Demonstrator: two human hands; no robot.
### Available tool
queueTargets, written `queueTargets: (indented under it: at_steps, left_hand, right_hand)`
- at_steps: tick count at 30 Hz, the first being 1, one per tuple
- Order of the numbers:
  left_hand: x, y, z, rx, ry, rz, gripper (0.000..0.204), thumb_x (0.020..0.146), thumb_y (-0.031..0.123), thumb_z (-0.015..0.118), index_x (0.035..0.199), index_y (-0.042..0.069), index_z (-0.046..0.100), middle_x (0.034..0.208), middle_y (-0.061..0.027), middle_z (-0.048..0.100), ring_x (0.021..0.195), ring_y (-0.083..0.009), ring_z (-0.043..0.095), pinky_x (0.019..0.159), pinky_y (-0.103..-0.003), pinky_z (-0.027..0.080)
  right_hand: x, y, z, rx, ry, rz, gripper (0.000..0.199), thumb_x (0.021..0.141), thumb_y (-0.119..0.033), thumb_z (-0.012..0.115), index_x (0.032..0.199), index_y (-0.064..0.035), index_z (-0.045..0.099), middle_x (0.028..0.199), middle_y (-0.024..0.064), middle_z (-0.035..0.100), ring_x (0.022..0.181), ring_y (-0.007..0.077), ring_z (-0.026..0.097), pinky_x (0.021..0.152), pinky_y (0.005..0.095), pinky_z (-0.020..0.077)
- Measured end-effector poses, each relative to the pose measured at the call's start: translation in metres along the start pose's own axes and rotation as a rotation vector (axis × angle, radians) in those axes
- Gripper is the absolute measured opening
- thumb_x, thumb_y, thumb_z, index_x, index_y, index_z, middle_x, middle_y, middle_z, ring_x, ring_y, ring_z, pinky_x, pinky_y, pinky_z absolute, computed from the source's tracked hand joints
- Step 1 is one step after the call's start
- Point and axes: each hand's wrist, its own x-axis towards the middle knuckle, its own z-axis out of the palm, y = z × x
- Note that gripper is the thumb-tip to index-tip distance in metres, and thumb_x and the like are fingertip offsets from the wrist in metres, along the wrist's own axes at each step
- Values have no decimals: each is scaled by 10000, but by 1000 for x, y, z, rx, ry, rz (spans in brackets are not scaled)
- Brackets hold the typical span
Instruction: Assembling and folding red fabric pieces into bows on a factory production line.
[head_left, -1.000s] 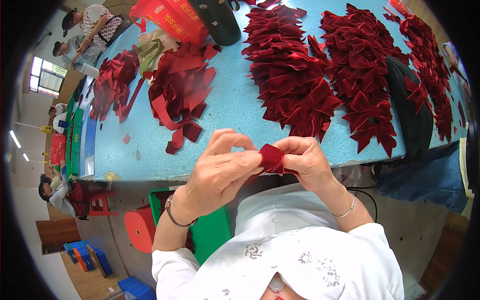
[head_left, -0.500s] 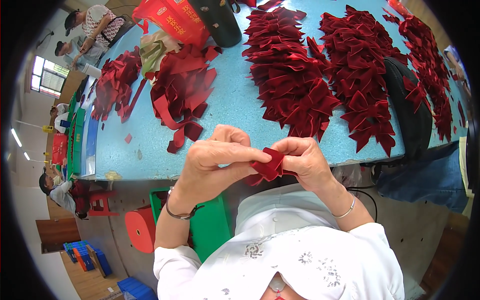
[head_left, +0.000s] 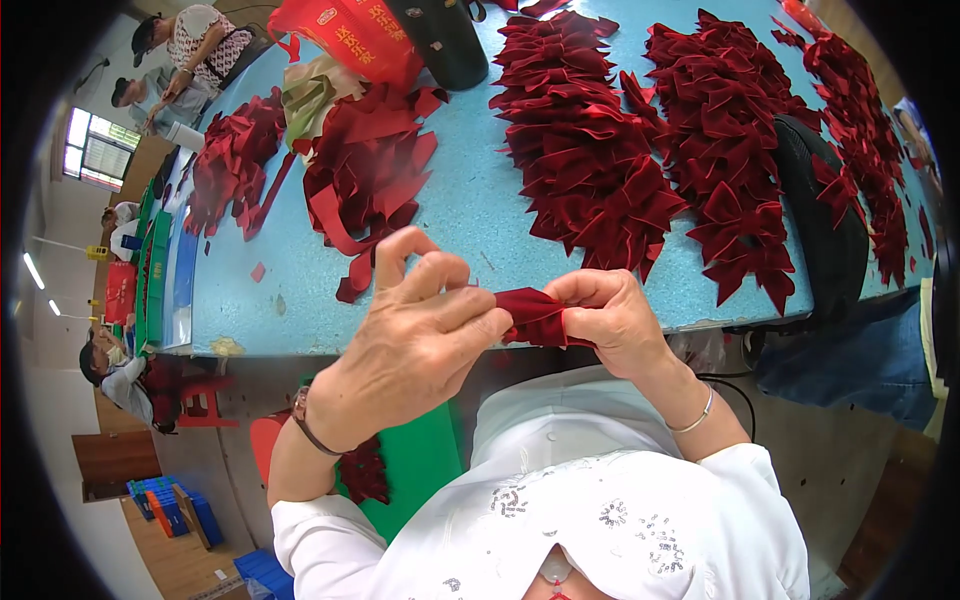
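Observation:
Just over the table's near edge, a folded piece of dark red velvet ribbon (head_left: 531, 316) is stretched between my two hands. My left hand (head_left: 412, 335) pinches its left end with thumb and forefinger, the other fingers curled above. On the right end, the thumb and forefinger of my right hand (head_left: 612, 322) are closed. Beyond my hands lies a long row of overlapping dark red velvet bows (head_left: 590, 150). To its left sits a loose heap of cut red ribbon strips (head_left: 365, 165).
More bow rows (head_left: 725, 150) lie right, beside a black bag (head_left: 825, 230). A second ribbon heap (head_left: 235, 160), a red bag (head_left: 350, 40) and a dark bottle (head_left: 440, 45) stand toward the back left. Below the table edge is a green bin (head_left: 420, 465) with bows. Other people work far left.
My left hand has shifted left and turned, its back now showing more. The ribbon, bunched and folded before, is now drawn out flatter between my hands. My right hand has barely moved.

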Motion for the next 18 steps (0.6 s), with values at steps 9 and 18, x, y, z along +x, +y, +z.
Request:
queueTargets:
  at_steps: [9, 18]
  left_hand:
    - [-8, 15, 18, 77, 102, -138, 212, 611, 33, 694, 814, 69, 642, 764, -8, 608, 767, -220, 478, 797, -393, 322]
    - [-4, 31, 30, 82, 81, -334, 129, 684, 49, 679, 810, 60, 650, 837, -38, 594, 826, -235, 475, 828, -410, 285]
  right_hand:
    - [2, 2, 3, 24, 3, -23, 179, 735, 50, 576, 899, 64, 645, 812, 99, 663, 720, 129, 640, 676, 237, 537]
    - [1, 11, 2, 112, 40, -73, 206, 749, 41, 573, 947, 66, 626, 839, 102, 660, 730, 127, 638, 683, 237, 538]
